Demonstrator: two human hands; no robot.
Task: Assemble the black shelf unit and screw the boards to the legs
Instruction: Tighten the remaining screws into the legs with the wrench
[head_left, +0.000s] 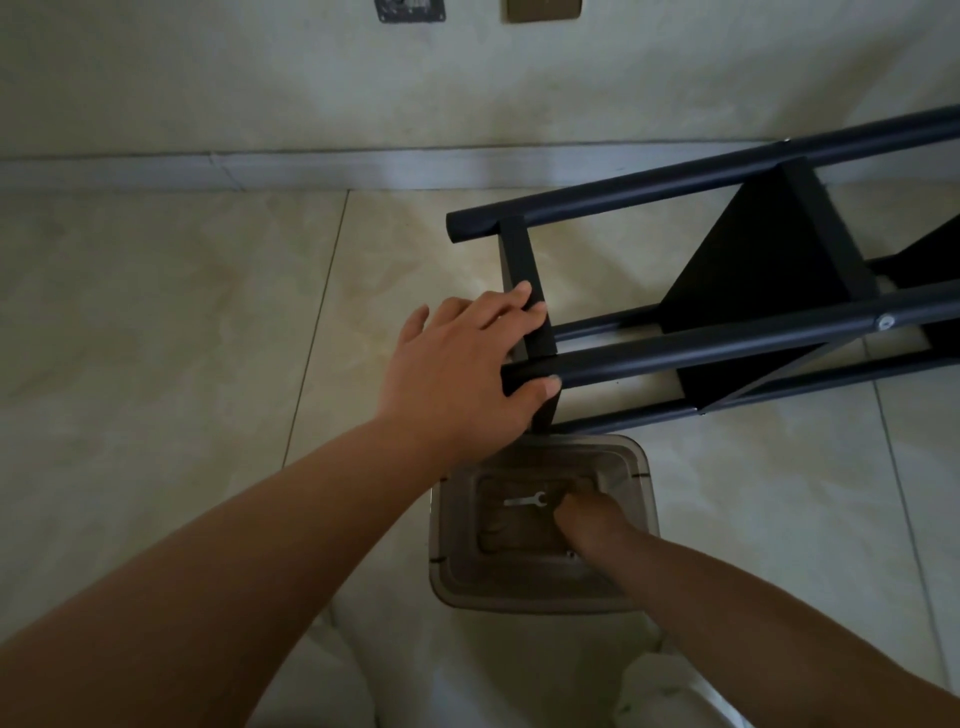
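in the head view, the black shelf unit of round tube legs and flat boards (727, 291) lies on its side on the pale glossy tiled floor (156, 322), its length running from the middle of the picture up and away to the right edge, close to the cream wall (311, 78) and its grey skirting strip (208, 169). the left hand (462, 364) rests on the near end of the unit, fingers fairly straight and spread over the narrow black end board (524, 270), the thumb laid against the end of the near black round leg (701, 343); the grip is open, pressing rather than wrapping. a small silver screw head (884, 322) shows on that leg further right. a wide black middle board (748, 260) stands between the legs beyond it. just below the unit's near end, a translucent brownish square plastic bin (540, 587) stands on the floor, its rim almost under the lowest leg. the right hand (589, 522) reaches down inside the bin, fingers curled near its bottom; whether they hold anything cannot be told. a small flat silver spanner (524, 501) lies on the bin's bottom, just left of that hand. on the wall at the top edge are a grey plate (410, 10) and a brass-coloured plate (544, 9)
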